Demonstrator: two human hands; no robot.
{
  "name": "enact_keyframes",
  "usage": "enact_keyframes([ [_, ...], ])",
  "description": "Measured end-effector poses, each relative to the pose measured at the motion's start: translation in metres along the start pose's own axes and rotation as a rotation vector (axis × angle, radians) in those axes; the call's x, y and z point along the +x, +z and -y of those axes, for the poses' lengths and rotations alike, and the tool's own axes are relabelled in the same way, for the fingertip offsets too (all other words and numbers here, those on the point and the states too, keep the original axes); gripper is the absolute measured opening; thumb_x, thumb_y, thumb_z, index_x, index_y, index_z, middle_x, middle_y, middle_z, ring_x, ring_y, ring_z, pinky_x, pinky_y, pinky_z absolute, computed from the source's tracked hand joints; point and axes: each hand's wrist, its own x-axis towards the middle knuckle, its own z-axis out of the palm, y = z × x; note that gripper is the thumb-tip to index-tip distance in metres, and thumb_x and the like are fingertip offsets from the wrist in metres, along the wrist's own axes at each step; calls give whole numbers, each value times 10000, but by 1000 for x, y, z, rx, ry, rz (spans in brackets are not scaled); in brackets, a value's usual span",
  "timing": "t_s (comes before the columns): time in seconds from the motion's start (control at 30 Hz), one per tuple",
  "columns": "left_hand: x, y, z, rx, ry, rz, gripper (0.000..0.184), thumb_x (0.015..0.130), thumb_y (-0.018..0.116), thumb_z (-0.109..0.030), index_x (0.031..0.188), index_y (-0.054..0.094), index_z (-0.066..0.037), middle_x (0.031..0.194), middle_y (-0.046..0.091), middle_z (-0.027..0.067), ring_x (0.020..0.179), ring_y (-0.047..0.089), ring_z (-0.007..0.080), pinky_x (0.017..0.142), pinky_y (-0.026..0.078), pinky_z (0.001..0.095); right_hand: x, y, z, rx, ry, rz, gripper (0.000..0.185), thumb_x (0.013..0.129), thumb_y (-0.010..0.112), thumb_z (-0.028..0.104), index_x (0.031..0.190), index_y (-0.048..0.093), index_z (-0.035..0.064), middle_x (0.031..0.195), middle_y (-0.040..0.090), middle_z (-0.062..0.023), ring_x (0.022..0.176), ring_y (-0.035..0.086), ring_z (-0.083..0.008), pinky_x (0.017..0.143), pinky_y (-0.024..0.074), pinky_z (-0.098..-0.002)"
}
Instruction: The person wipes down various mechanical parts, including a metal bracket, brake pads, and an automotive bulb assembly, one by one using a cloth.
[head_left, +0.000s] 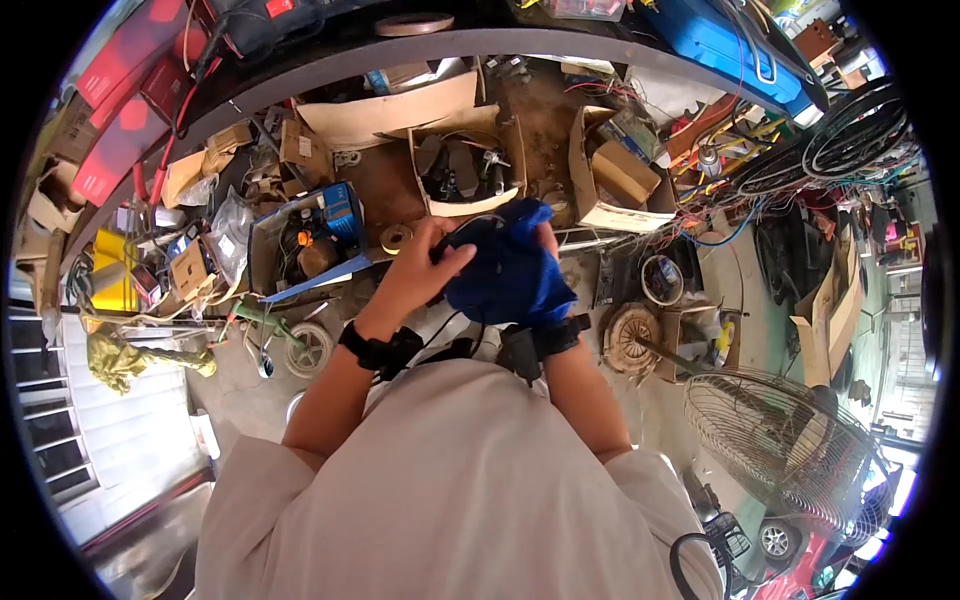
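A blue cloth [515, 270] hangs in front of my chest, with a dark object partly showing at its upper left. My left hand [425, 265] is at the left side of the cloth, its fingers curled by the dark object; what they hold is too small to make out. My right hand [546, 240] is mostly covered by the cloth and grips it from the right. Black bands circle both wrists, and a thin black cable runs below the cloth.
Beyond my hands, a shelf holds a cardboard box [466, 207] of dark parts and another open box [625, 215]. A tape roll [396, 238] lies near my left hand. A wire-caged fan [790, 445] stands at the right, and coiled cables [860, 130] hang upper right.
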Motion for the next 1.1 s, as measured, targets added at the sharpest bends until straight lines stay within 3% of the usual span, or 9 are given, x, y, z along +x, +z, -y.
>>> enact_keyframes([
  [0.03,0,-8,-3,-111,-79,47,273,893,612,-193,1079,504,-25,777,561,14,676,521,92,631,425,229,1,-12,-1,-378,-176,-53,531,894,523,410,1233,463,6,1083,591,-100,951,572,-206,856,459,-320],
  [0.13,2,-18,-6,-265,-174,96,270,888,625,-211,1047,532,-13,752,562,15,646,497,80,588,386,218,15,-36,-19,-235,-243,-134,424,883,551,336,1177,496,35,984,569,-39,908,554,-179,841,441,-289],
  [0.23,6,-24,-4,-231,-192,86,253,894,617,-227,1009,559,-9,720,552,3,641,490,68,577,379,219,15,-40,-15,435,140,171,266,914,510,138,1165,500,53,944,559,-7,869,546,-133,807,447,-264],
  [0.43,8,-22,-11,-251,-155,53,252,911,592,-270,979,588,-27,695,512,-27,619,449,45,538,334,200,6,-18,-1,-445,-196,-5,234,888,531,86,1121,526,60,909,583,8,813,572,-142,766,469,-265],
  [0.5,7,-22,-16,-280,-153,90,231,917,583,-278,1012,582,-67,704,487,-46,595,397,27,500,274,179,10,-18,1,-496,-215,-63,279,833,598,83,1105,546,55,903,589,-25,815,583,-198,771,471,-296],
  [0.63,8,-22,-20,-343,-157,105,215,929,557,-260,988,597,-57,689,476,-40,590,377,30,502,265,178,-7,18,28,-1653,-839,104,327,726,704,130,1027,596,56,892,588,-109,818,579,-317,763,469,-351],
  [0.83,3,-27,-26,-329,-140,107,222,937,535,-250,958,622,-47,676,480,-35,596,390,34,522,285,186,0,2,23,-1695,-950,115,348,694,736,183,993,614,52,861,576,-139,820,577,-344,726,472,-380],
  [0.9,3,-26,-26,-301,-104,72,234,929,555,-265,939,644,-49,684,515,-32,606,427,30,523,303,187,-1,4,19,-1953,-918,-3,381,741,714,208,1048,582,25,897,587,-149,821,582,-339,722,482,-373],
  [1.1,-4,-28,-36,-186,123,158,156,905,574,-153,945,629,-13,735,562,-6,670,483,60,594,376,203,-7,5,20,-1435,-657,-284,548,814,664,304,1203,451,-18,926,637,-127,801,593,-302,711,490,-339],
])
